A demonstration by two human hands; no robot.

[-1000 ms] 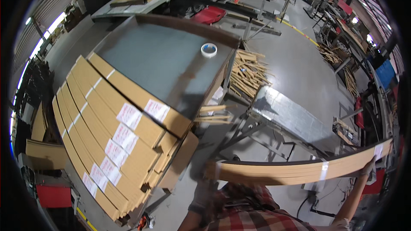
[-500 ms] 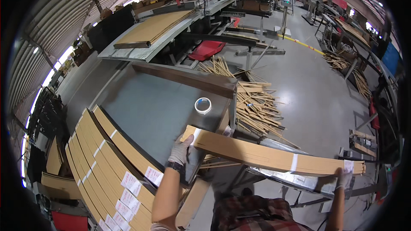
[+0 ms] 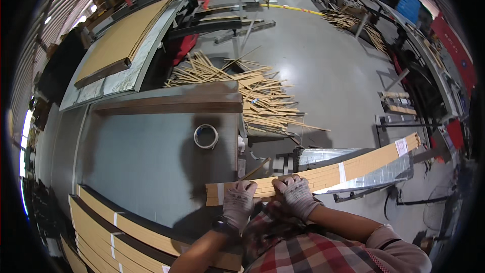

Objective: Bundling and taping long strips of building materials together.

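A long bundle of brown cardboard strips (image 3: 326,174), bound with white tape bands and carrying a white label near its right end, lies across in front of my body. My left hand (image 3: 240,203), gloved and with a dark watch at the wrist, is closed on the bundle near its left end, beside a tape band. Close by, my gloved right hand (image 3: 297,194) grips the same bundle left of its middle. Both thumbs and the undersides of the fingers are partly hidden. A roll of white tape (image 3: 206,146) lies on the grey metal table (image 3: 141,156) beyond my left hand.
Several similar taped bundles (image 3: 126,242) lie at the table's near left. Past its raised brown edge (image 3: 166,104), loose cardboard scraps (image 3: 268,96) cover the floor. A silver-topped stand (image 3: 313,157) is under the bundle's right part. Large cardboard sheets (image 3: 121,35) rest on another table.
My right hand has moved from the bundle's far right end to near my left hand. The bundle is closer to my body, its right end now angled away. The view has turned right.
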